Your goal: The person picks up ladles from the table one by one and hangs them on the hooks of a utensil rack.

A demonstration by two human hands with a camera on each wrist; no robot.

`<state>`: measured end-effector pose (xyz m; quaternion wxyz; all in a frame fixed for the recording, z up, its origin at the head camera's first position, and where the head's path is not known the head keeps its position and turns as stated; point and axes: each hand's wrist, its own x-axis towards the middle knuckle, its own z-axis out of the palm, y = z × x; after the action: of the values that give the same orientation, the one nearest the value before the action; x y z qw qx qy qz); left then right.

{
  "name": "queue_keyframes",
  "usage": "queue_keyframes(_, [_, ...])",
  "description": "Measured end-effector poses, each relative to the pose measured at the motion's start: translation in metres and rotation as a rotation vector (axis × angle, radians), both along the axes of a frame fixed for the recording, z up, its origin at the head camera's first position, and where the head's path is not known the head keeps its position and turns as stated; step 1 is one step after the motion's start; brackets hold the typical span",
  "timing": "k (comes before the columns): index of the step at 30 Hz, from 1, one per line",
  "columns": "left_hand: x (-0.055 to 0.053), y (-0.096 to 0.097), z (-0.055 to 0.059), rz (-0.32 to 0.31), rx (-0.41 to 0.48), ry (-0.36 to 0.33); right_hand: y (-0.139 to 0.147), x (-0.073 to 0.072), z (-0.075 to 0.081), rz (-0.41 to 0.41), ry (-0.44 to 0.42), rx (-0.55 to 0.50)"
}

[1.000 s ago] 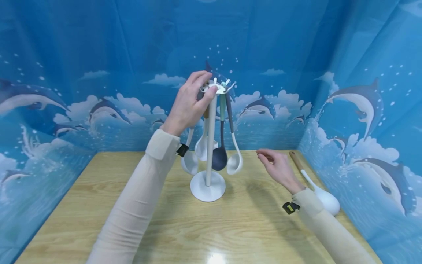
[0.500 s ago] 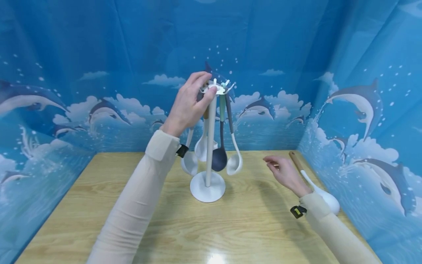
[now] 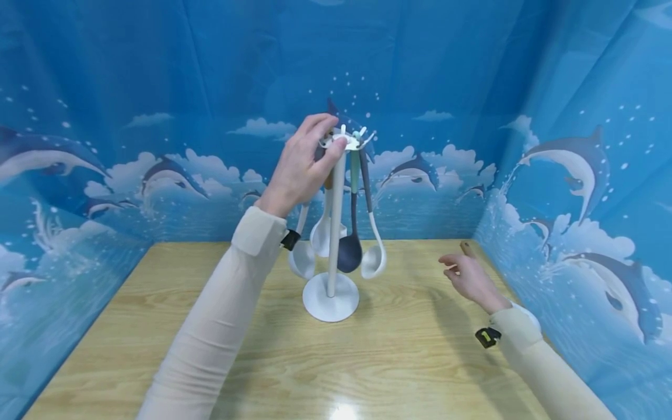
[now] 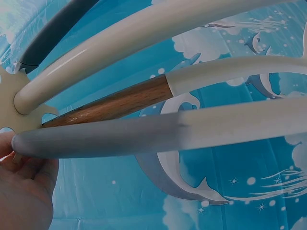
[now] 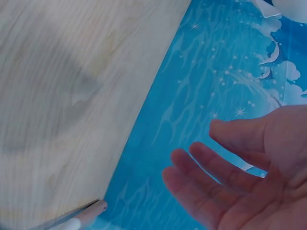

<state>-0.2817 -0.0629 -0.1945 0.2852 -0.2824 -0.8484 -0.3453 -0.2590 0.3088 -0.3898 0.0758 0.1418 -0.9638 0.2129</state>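
Note:
A white utensil stand (image 3: pixel 336 227) rises from a round base on the table. My left hand (image 3: pixel 301 166) grips its hooked top plate, thumb over the near side. Around the pole hang a dark ladle (image 3: pixel 350 254) with a green handle, a white ladle (image 3: pixel 373 261) with a grey handle, a wooden-handled white utensil (image 3: pixel 321 236) and another white ladle (image 3: pixel 301 259). In the left wrist view a grey handle (image 4: pixel 100 139) passes by my fingers. My right hand (image 3: pixel 472 281) is in the air, fingers loosely bent, holding nothing. Behind it lies a ladle with a wooden handle (image 3: pixel 467 249), mostly covered.
The wooden table (image 3: pixel 294 361) ends at blue dolphin-print curtains (image 3: pixel 436 76) behind and at both sides. In the right wrist view, the end of a utensil handle (image 5: pixel 91 214) lies near the table's edge.
My right hand has moved right, away from the stand and over the lying ladle, now covering most of it. The left hand and the stand have stayed in place.

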Motion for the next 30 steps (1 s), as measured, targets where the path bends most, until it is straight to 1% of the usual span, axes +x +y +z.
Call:
queue_keyframes(3, [0.0,0.0,0.0,-0.001,0.0,-0.002,0.007,0.001,-0.003,-0.009,-0.022,0.0])
queue_keyframes(6, [0.0,0.0,-0.001,-0.002,0.001,-0.005,0.014,0.001,-0.006,-0.016,-0.019,0.018])
queue_keyframes(11, [0.0,0.0,0.0,-0.007,-0.001,-0.002,0.025,0.004,-0.008,-0.026,-0.024,0.101])
queue_keyframes(15, [-0.001,0.0,0.0,-0.012,-0.003,0.009,0.035,0.008,-0.01,-0.041,-0.058,0.168])
queue_keyframes(21, [-0.001,0.0,0.0,-0.014,-0.002,0.012,0.048,0.014,-0.014,-0.09,-0.131,0.164])
queue_keyframes(25, [-0.001,0.001,0.0,-0.014,-0.001,0.007,0.059,0.019,-0.016,-0.104,-0.168,0.178])
queue_keyframes(30, [-0.001,0.001,0.0,-0.013,-0.002,0.006,0.071,0.023,-0.023,-0.119,-0.208,0.162])
